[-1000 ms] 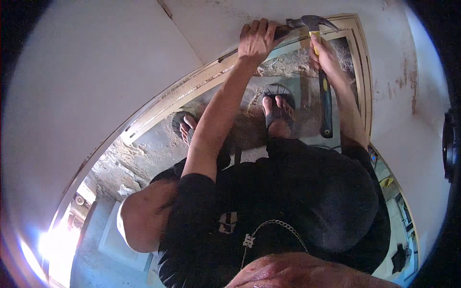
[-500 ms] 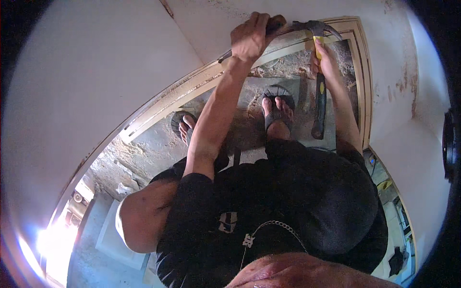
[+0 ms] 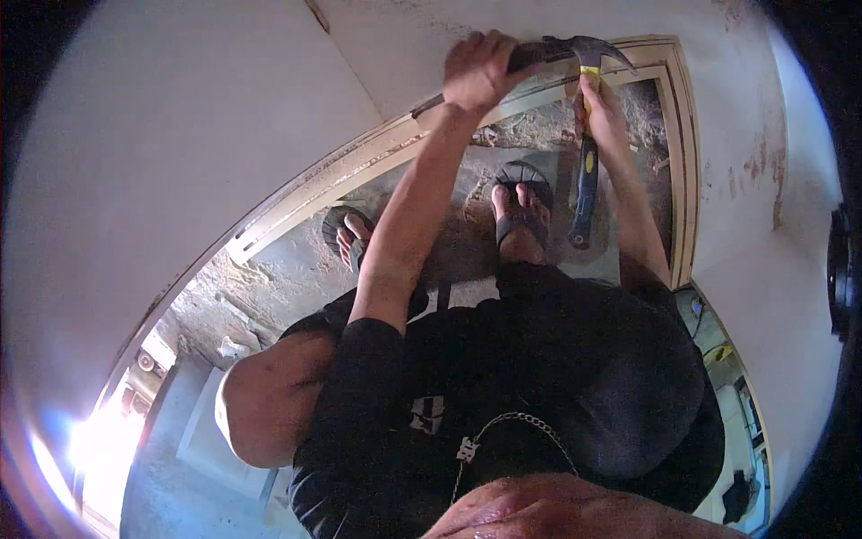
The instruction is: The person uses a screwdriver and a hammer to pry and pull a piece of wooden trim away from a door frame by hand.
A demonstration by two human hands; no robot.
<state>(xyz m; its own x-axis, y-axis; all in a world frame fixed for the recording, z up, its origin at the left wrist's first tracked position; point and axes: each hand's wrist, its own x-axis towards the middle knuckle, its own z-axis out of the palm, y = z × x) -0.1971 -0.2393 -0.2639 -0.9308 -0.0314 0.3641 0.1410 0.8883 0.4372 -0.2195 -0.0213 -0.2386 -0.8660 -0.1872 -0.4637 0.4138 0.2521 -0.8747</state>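
At the long beige grooved frame (image 3: 395, 136), the left hand (image 3: 482, 74) is curled round a dark-handled metal tool (image 3: 525, 57); near the frame's corner, the right hand (image 3: 604, 112) grips a black-and-yellow claw hammer (image 3: 585, 175).

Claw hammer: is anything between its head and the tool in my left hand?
Nothing visible stands between the claw hammer in your right hand and the dark-handled tool in your left hand. The hammer's head meets or nearly meets the tool's handle; I can't tell which.
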